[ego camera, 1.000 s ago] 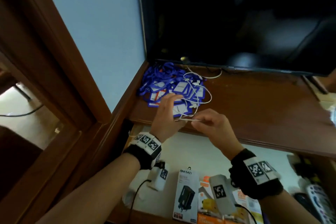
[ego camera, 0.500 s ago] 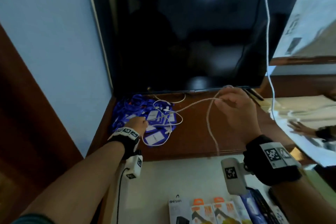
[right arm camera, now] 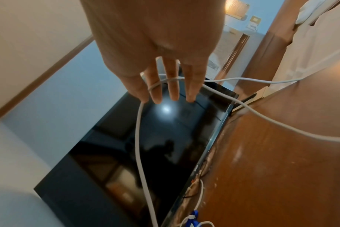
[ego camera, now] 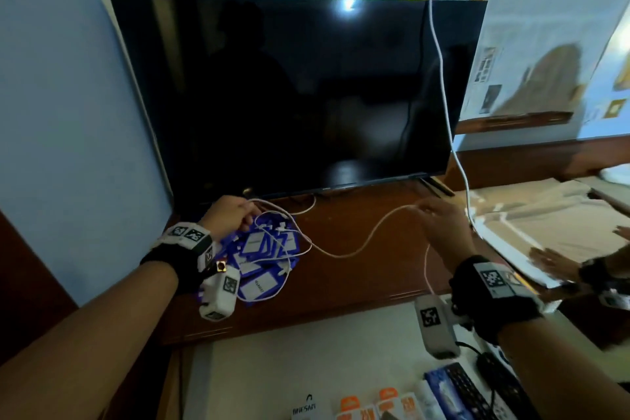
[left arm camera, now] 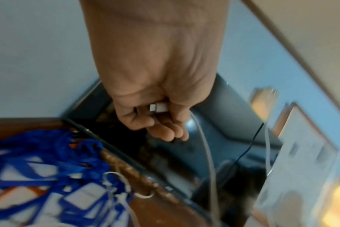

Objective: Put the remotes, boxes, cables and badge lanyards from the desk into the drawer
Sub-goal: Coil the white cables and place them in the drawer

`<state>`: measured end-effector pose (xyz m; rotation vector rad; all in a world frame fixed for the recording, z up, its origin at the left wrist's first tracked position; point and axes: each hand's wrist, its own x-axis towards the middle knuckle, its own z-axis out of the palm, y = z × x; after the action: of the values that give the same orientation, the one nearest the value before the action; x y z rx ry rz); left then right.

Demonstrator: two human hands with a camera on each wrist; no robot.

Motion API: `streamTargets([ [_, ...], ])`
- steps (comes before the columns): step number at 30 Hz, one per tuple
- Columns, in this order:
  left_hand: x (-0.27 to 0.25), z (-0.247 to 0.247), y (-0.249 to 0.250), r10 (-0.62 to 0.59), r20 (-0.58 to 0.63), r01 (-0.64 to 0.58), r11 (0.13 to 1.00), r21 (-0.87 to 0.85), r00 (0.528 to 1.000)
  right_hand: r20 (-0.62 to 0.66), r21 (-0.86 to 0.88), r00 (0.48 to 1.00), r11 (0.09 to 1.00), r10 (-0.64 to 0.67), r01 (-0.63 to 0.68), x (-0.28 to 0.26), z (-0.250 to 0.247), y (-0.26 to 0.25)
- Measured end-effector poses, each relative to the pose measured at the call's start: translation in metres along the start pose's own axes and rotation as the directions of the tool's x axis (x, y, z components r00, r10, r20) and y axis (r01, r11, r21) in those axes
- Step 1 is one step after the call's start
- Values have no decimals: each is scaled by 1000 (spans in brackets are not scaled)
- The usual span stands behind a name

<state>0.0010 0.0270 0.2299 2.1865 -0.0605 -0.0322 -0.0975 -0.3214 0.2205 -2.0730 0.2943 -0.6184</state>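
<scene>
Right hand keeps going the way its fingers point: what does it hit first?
Probably the TV. The right hand has straight fingers aimed at the dark screen, with the white cable already draped over them. Nothing else shows between fingertips and screen, though depth there is hard to judge.

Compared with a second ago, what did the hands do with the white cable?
The right hand drew the white cable out rightward; it now drapes over straight fingers. The left hand moved back and pinches the plug end. The lanyards stayed piled on the desk.
</scene>
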Motion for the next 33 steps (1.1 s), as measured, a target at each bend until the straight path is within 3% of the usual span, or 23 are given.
streamTargets([
  [3, -14, 0, 30, 5, 71, 22, 929, -370, 997, 63, -21, 998, 1000, 9, -8, -1, 8, 9],
  [5, -19, -9, 38, 18, 121, 60, 792, -608, 992, 79, -55, 997, 998, 4, 0, -4, 12, 10],
  [7, -26, -19, 42, 36, 175, 120, 589, -799, 984, 86, -96, 996, 995, 16, -7, -8, 16, 13],
  [9, -32, -27, 48, 56, 171, 131, 431, -893, 984, 82, -109, 996, 994, 33, -24, -10, 22, 22],
  [12, -40, -33, 53, 49, 28, 11, 321, -947, 998, 111, -164, 993, 986, 34, -16, -14, 31, 31],
  [14, -45, -33, 54, 69, -85, -105, 383, -918, 994, 178, -147, 984, 989, 19, 8, -18, 37, 26],
  [17, -50, -27, 51, 164, -210, -265, 670, -693, 964, 320, 58, 946, 998, -49, 32, -27, 42, 1],
  [19, -53, -20, 49, 242, -182, -302, 803, -514, 953, 378, 197, 919, 980, -109, 35, -31, 43, -20],
  [21, -56, -9, 48, 291, -70, -296, 878, -377, 954, 378, 273, 908, 959, -177, 74, -31, 43, -40],
  [24, -68, 11, 54, 289, 153, -231, 922, -312, 945, 341, 270, 907, 950, -246, 156, -27, 47, -63],
  [27, -79, 25, 60, 282, 330, -159, 922, -352, 901, 277, 221, 934, 961, -227, 168, -22, 50, -75],
  [33, -87, 40, 66, 279, 459, 6, 850, -527, 843, 119, 106, 974, 978, -193, 180, -16, 51, -77],
])
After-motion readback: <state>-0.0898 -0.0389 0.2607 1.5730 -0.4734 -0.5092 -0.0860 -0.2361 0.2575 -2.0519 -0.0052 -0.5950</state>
